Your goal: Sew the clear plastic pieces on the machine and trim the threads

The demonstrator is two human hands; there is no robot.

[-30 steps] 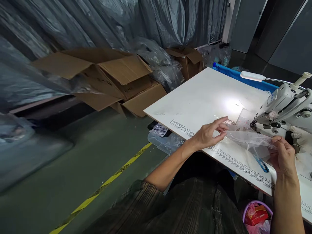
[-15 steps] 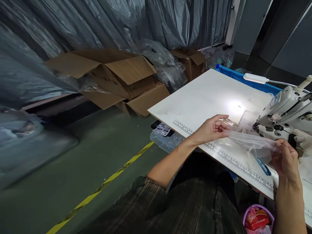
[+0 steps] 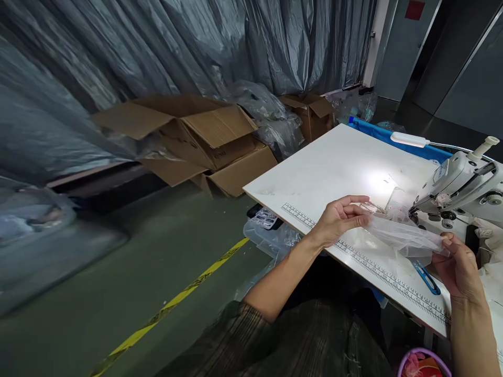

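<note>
A strip of sheer white mesh fabric (image 3: 403, 235) is stretched between both hands above the white table (image 3: 330, 167). My left hand (image 3: 341, 220) pinches its left end with curled fingers. My right hand (image 3: 459, 267) pinches the right end between thumb and fingers. The fabric hangs just in front of the white sewing machine (image 3: 463, 183), near its needle area. A printed ruler strip (image 3: 373, 264) runs along the table's near edge under the fabric.
Blue-handled snips (image 3: 426, 276) lie on the table by my right hand. A lamp (image 3: 408, 139) lights the tabletop. Open cardboard boxes (image 3: 204, 141) and grey plastic sheeting (image 3: 196, 47) stand to the left, with a yellow floor line (image 3: 173, 306). A pink bin (image 3: 424, 364) sits below.
The view has shifted slightly down and right. Both hands keep hold of the mesh, which is pulled a little tauter and closer to the machine.
</note>
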